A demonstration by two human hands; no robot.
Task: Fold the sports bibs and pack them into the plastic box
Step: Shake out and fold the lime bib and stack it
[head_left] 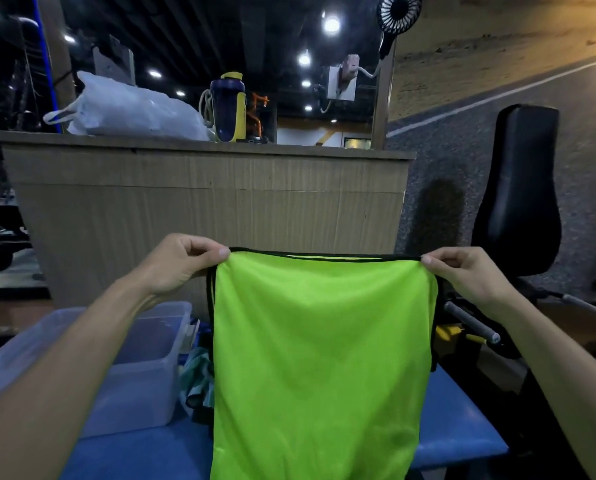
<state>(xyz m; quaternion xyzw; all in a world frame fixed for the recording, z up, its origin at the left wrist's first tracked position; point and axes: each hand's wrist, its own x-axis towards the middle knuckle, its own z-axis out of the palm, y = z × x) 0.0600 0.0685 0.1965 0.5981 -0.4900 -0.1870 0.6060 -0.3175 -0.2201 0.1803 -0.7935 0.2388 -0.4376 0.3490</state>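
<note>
A neon green sports bib [320,358] with black trim hangs in the air in front of me, stretched flat by its top edge. My left hand [182,263] pinches its top left corner and my right hand [469,271] pinches its top right corner. The bib's lower part drapes down over the blue table [459,420] and out of the frame. A clear plastic box [140,368] stands on the table to the left, under my left forearm, open on top. A small heap of other cloth [197,379] lies between the box and the bib, partly hidden.
A wooden counter [206,199] rises right behind the table, carrying a white plastic bag [130,110] and a blue-and-yellow bottle [228,105]. A black padded seat [521,192] and metal gym handles [469,322] stand at the right.
</note>
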